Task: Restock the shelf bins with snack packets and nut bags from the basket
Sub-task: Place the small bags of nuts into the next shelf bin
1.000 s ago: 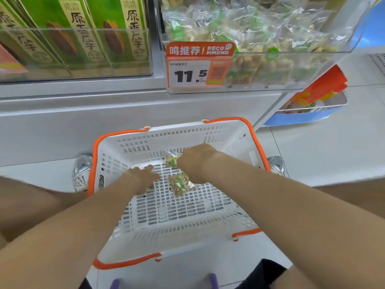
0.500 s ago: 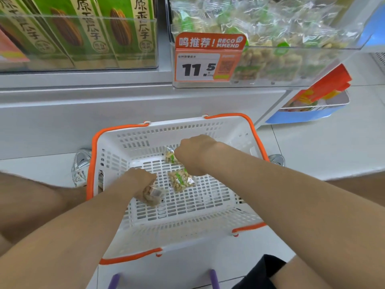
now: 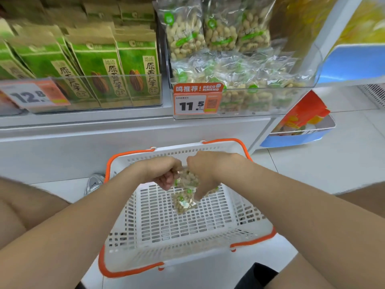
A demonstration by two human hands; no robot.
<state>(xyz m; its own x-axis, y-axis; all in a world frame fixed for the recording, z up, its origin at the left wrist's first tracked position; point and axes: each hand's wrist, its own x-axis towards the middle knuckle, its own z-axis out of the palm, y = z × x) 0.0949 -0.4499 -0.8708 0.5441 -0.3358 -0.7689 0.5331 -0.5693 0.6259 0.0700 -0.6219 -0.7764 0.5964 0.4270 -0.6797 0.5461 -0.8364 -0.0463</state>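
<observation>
A white basket with an orange rim [image 3: 158, 243] stands on the floor below the shelf. Over its far half, my left hand [image 3: 164, 174] and my right hand [image 3: 203, 174] come together and both grip small clear nut packets [image 3: 185, 195] with green labels. The packets hang between and below my fingers, above the basket floor. How many packets each hand has is hidden by the fingers. Above, a clear shelf bin [image 3: 260, 101] with an 11.5 price tag [image 3: 195, 101] holds several bags of peanuts.
Left of the peanut bin, another clear bin [image 3: 93, 94] holds green sunflower-seed packs behind a 12.8 tag [image 3: 34, 94]. A blue-and-white tub [image 3: 300, 136] with orange packets sits on the floor at right. My shoe [image 3: 93, 182] shows left of the basket. My knees flank it.
Both hands lifted off the basket floor with the nut packets and came together. My view tilted up, so more of the shelf bins shows.
</observation>
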